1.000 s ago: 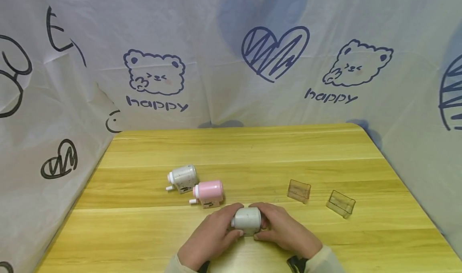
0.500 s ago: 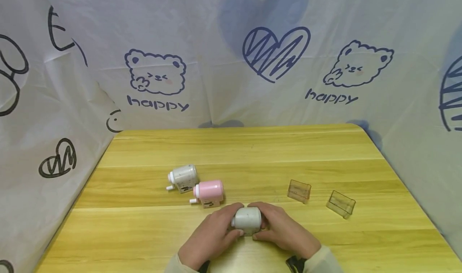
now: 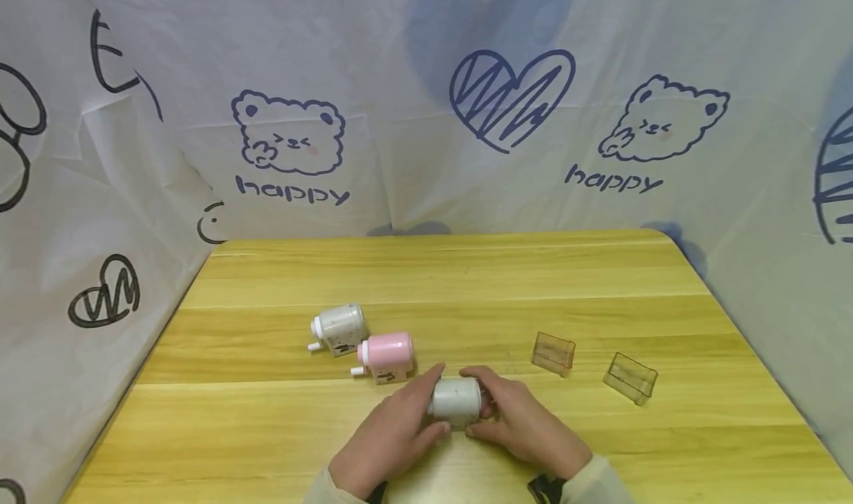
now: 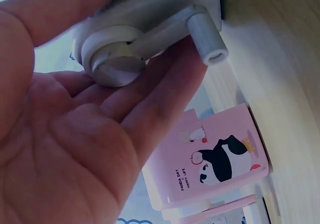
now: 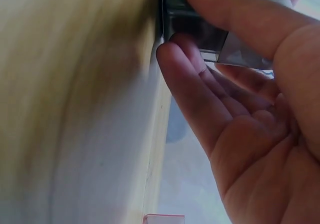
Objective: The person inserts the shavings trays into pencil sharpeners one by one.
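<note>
A grey-white hand-crank pencil sharpener (image 3: 456, 399) is held between both hands near the table's front. My left hand (image 3: 400, 431) is at its crank end, thumb on the near side and fingers along the far side. In the left wrist view the crank handle (image 4: 207, 38) sticks out past those fingers. At the opposite end my right hand (image 3: 523, 419) grips the body between thumb and fingers. The right wrist view shows a dark, squarish part (image 5: 195, 26) low on that end, partly covered by the fingers.
Left of the hands lie a pink crank sharpener (image 3: 389, 351), with a panda print in the left wrist view, and another grey-white sharpener (image 3: 343, 325). On the right are two see-through boxes, one orange-tinted box (image 3: 553, 352) and one brownish box (image 3: 630, 378). A printed cloth (image 3: 400, 156) surrounds the table.
The held sharpener has shifted slightly away from the person. The left hand's fingers reach a little farther forward along it. The other sharpeners and the boxes stay put.
</note>
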Demonstrator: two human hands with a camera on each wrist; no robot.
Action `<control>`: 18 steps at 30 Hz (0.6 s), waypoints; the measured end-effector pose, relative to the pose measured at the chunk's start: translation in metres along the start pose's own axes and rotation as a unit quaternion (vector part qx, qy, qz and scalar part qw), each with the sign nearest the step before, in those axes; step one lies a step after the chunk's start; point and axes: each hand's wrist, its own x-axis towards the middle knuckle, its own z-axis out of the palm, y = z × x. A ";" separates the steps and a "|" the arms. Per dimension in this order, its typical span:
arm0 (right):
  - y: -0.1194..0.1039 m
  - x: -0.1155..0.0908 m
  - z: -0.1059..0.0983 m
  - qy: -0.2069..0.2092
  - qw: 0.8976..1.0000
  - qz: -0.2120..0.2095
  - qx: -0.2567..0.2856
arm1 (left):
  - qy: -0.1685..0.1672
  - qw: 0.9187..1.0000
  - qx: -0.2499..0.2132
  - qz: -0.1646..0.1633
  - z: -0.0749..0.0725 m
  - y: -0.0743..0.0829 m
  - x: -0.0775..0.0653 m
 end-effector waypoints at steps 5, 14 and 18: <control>0.002 0.001 0.000 0.041 0.999 0.026 -0.006 | 0.016 1.000 0.004 0.000 -0.001 0.000 -0.001; 0.005 0.002 -0.004 0.104 0.989 0.106 -0.013 | 0.078 0.997 0.010 0.024 -0.005 0.001 0.002; 0.004 0.001 -0.011 0.101 0.989 0.111 -0.013 | 0.121 0.991 0.004 0.050 -0.007 0.000 0.004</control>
